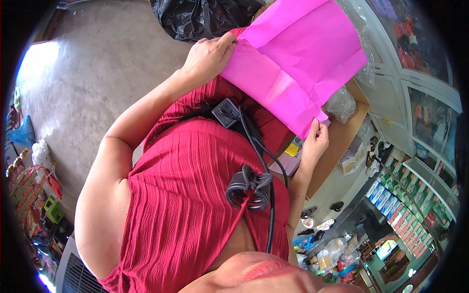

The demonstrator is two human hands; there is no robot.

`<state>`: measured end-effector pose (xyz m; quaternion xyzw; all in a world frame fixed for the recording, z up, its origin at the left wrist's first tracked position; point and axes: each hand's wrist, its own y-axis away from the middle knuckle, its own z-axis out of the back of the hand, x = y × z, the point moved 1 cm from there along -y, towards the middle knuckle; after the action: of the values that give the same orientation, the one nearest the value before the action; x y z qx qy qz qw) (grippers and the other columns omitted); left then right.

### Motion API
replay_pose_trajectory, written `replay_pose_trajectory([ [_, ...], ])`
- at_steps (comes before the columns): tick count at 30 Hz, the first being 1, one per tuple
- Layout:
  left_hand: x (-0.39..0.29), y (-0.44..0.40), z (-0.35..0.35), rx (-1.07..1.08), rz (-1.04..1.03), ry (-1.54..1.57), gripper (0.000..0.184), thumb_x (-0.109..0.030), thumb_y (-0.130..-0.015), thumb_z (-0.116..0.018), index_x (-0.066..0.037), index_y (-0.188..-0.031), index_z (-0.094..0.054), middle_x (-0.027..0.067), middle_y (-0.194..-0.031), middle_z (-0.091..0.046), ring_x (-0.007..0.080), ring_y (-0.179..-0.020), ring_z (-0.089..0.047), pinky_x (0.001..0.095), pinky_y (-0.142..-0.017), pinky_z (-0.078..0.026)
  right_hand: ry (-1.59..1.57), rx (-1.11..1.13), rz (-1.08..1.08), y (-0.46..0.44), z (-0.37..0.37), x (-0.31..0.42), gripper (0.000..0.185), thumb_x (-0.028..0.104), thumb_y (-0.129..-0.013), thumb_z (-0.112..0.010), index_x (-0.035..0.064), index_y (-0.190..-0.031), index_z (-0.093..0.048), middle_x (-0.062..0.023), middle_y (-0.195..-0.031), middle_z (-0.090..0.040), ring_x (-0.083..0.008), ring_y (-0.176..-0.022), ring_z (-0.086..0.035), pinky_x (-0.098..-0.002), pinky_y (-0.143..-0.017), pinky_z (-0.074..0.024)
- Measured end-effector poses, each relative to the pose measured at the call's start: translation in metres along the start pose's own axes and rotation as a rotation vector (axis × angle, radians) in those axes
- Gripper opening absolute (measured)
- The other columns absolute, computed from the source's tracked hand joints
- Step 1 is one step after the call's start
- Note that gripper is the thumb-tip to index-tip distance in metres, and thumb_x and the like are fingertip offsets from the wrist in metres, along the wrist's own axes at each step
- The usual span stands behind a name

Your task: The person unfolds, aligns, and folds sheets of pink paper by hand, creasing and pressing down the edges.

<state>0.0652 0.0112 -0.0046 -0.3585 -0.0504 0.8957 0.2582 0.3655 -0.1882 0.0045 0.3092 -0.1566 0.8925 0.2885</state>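
Note:
A large bright pink paper sheet point(312, 49) is spread above my lap, with fold lines and creases across it. My left hand point(207, 54) is closed on its left edge, thumb and fingers pinching the paper. Lower down, my right hand point(315, 139) pinches the near right corner. The sheet hangs taut between the two hands and covers part of a cardboard box point(359, 115). Clear crumpled plastic point(342, 103) and a small yellow item point(292, 149) show beside the sheet.
A black plastic bag point(195, 18) lies on the concrete floor point(97, 63) ahead. A black device point(225, 113) with cables rests on my lap. Glass-fronted cabinets point(430, 112) stand on the right, near stacked cartons point(410, 195). Assorted goods lie along the left edge.

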Motion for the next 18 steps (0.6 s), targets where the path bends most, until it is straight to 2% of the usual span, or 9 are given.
replay_pose_trajectory([
  [1, 0.002, 0.0, -0.002, 0.003, -0.002, 0.001, 0.017, -0.021, -0.096, -0.051, -0.008, -0.106, -0.054, 0.0178, -0.079, -0.065, 0.0381, -0.071, -0.064, 0.048, -0.065, -0.051, 0.0, -0.001, -0.003, 0.0, -0.001, 0.0, 0.032, 0.026, -0.096, -0.061, -0.0021, -0.082, -0.06, -0.0074, -0.071, -0.06, -0.0143, -0.067, -0.053, -0.0346, -0.063, -0.0448],
  [3, 0.011, 0.001, -0.011, 0.049, -0.033, -0.113, 0.017, -0.02, -0.096, -0.051, -0.007, -0.106, -0.053, 0.0173, -0.078, -0.065, 0.0381, -0.07, -0.064, 0.0482, -0.065, -0.051, 0.103, 0.023, 0.048, 0.0, -0.008, 0.0, 0.027, 0.021, -0.094, -0.062, -0.0039, -0.084, -0.057, -0.0149, -0.079, -0.061, -0.0299, -0.069, -0.058, -0.0412, -0.065, -0.0453],
  [11, 0.015, 0.009, -0.018, 0.067, 0.002, -0.194, 0.019, -0.021, -0.096, -0.052, -0.007, -0.108, -0.053, 0.0186, -0.076, -0.064, 0.0378, -0.072, -0.064, 0.0473, -0.067, -0.051, 0.118, 0.011, 0.081, 0.007, -0.021, -0.005, 0.026, 0.019, -0.094, -0.063, -0.0046, -0.087, -0.055, -0.0169, -0.083, -0.057, -0.0307, -0.074, -0.057, -0.0425, -0.067, -0.0446],
  [13, 0.016, 0.009, -0.018, 0.046, 0.007, -0.185, 0.019, -0.021, -0.096, -0.052, -0.007, -0.108, -0.053, 0.019, -0.076, -0.064, 0.0379, -0.073, -0.064, 0.0473, -0.067, -0.051, 0.105, -0.01, 0.089, 0.007, -0.023, -0.014, 0.032, 0.027, -0.094, -0.063, -0.0042, -0.093, -0.06, -0.0202, -0.085, -0.064, -0.0333, -0.072, -0.06, -0.0437, -0.066, -0.0465],
  [18, 0.014, 0.009, -0.01, 0.088, 0.036, -0.13, 0.019, -0.023, -0.096, -0.053, -0.007, -0.106, -0.055, 0.0192, -0.074, -0.063, 0.0377, -0.073, -0.064, 0.0479, -0.068, -0.05, 0.073, -0.001, 0.042, 0.012, -0.019, -0.009, 0.031, 0.027, -0.096, -0.06, -0.004, -0.092, -0.06, -0.019, -0.084, -0.063, -0.0327, -0.075, -0.06, -0.0426, -0.068, -0.0459],
])
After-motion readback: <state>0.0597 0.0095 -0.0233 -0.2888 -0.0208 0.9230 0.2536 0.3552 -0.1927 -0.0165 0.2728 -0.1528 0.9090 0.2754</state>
